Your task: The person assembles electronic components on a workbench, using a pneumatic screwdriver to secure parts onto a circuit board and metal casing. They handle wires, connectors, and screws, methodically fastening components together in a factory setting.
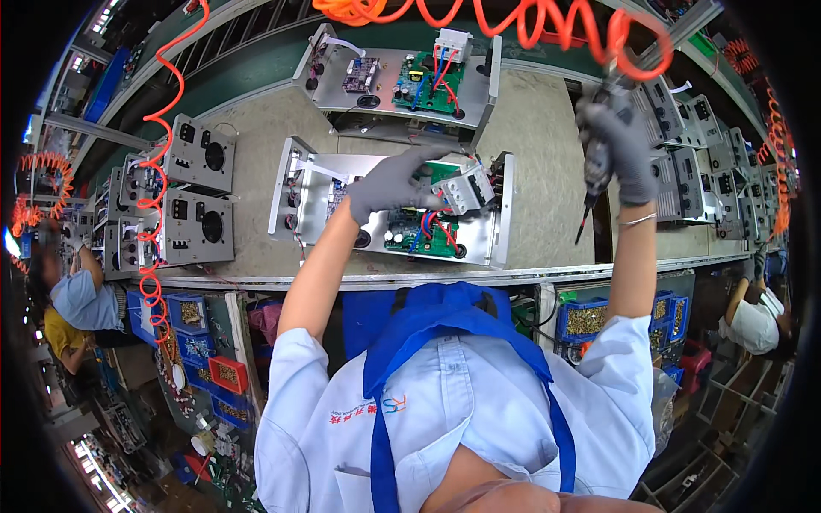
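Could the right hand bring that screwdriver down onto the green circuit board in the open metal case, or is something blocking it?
Probably yes. The right hand holds the screwdriver raised beside the open case. The left hand covers part of the green board, but the rest lies bare.

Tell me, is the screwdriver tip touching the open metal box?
Apart. The head view shows the screwdriver raised in the right hand, its tip over bare belt beside the open metal box, with a clear gap.

My bench is a long beige conveyor belt [547, 145] with a metal front rail. On it lie two open grey metal chassis with green circuit boards, one near me [312, 201] and one farther off [376, 103]. Closed grey units [201, 192] sit left, more [693, 162] right.
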A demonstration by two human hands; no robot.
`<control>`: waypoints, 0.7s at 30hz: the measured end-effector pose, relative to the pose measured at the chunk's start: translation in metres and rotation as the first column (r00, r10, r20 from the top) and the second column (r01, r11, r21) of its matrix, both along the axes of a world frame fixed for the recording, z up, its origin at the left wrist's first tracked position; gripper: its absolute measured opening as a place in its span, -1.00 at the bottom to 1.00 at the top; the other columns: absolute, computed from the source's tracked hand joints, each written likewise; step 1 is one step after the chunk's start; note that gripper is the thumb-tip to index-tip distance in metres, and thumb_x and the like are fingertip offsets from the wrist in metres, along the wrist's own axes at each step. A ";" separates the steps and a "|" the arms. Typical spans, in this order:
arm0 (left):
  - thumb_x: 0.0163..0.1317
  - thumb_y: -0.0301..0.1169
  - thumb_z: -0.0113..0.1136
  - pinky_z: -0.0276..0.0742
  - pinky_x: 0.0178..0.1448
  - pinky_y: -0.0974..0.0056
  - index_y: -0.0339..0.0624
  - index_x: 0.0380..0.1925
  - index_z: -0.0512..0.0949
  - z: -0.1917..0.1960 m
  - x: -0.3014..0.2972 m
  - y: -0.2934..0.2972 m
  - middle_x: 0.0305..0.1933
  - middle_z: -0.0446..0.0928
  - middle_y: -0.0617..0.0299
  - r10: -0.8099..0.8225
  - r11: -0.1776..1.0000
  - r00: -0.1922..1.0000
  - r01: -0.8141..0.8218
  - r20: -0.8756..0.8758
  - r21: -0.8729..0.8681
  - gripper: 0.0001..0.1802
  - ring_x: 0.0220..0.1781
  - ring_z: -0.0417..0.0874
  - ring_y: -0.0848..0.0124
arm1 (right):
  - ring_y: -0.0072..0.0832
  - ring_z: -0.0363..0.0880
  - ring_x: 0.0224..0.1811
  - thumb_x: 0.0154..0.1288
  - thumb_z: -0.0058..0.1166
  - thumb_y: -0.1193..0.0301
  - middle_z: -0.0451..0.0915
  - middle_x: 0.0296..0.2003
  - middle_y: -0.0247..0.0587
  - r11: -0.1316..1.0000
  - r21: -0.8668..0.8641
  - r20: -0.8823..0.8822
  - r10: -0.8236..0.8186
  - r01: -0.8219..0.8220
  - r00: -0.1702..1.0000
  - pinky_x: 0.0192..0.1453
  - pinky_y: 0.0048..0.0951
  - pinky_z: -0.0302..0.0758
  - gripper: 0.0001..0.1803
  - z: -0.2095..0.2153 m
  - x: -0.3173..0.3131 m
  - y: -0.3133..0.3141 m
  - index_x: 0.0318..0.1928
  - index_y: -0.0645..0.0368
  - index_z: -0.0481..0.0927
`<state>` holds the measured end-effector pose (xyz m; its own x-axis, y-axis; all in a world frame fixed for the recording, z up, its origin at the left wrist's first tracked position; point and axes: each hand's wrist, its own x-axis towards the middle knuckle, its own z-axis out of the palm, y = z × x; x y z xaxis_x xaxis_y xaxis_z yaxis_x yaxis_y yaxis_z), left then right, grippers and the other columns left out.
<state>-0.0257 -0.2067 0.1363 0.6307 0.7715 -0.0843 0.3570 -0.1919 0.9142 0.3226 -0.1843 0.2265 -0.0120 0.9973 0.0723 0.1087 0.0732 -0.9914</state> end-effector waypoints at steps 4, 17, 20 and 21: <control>-0.28 -0.20 0.51 0.48 0.14 0.23 -0.18 0.30 0.24 -0.005 0.028 0.032 0.14 0.50 0.06 -0.280 0.957 0.939 0.290 -0.197 0.023 0.05 0.07 0.57 0.25 | -0.44 0.60 -0.33 0.06 0.25 0.27 0.57 -0.42 -0.24 0.924 -0.342 0.385 -0.026 0.169 0.923 -0.27 -0.46 0.53 -0.69 -0.155 0.038 0.004 -0.27 0.18 0.49; -0.31 -0.18 0.49 0.58 -0.10 0.00 -0.14 0.06 0.31 0.033 0.074 -0.057 -0.01 0.34 -0.04 0.107 0.955 0.788 0.090 -0.607 0.284 -0.14 -0.11 0.58 -0.03 | 0.03 0.30 0.23 -0.08 0.26 0.32 0.22 0.25 0.05 0.939 -0.173 0.941 0.069 0.297 0.330 0.19 -0.07 0.40 -0.17 -0.262 -0.018 -0.061 0.27 0.10 0.23; -0.29 -0.18 0.49 0.61 -0.22 0.03 -0.22 0.00 0.30 0.028 0.086 -0.067 -0.02 0.33 -0.08 0.137 0.968 0.775 0.029 -0.617 0.250 -0.18 -0.21 0.62 -0.03 | 0.04 0.30 0.23 -0.17 0.34 0.26 0.27 0.20 0.16 0.954 -0.290 0.809 0.288 -0.078 0.512 0.25 -0.08 0.35 0.00 -0.243 -0.037 -0.116 0.33 0.15 0.13; -0.28 -0.19 0.49 0.62 -0.27 0.04 -0.24 -0.02 0.30 0.028 0.090 -0.070 -0.03 0.32 -0.09 0.141 0.974 0.769 0.004 -0.623 0.225 -0.19 -0.25 0.63 -0.03 | 0.04 0.31 0.22 -0.20 0.37 0.24 0.31 0.17 0.18 0.917 -0.345 0.682 0.390 -0.199 0.619 0.27 -0.08 0.34 0.04 -0.247 -0.047 -0.138 0.34 0.16 0.12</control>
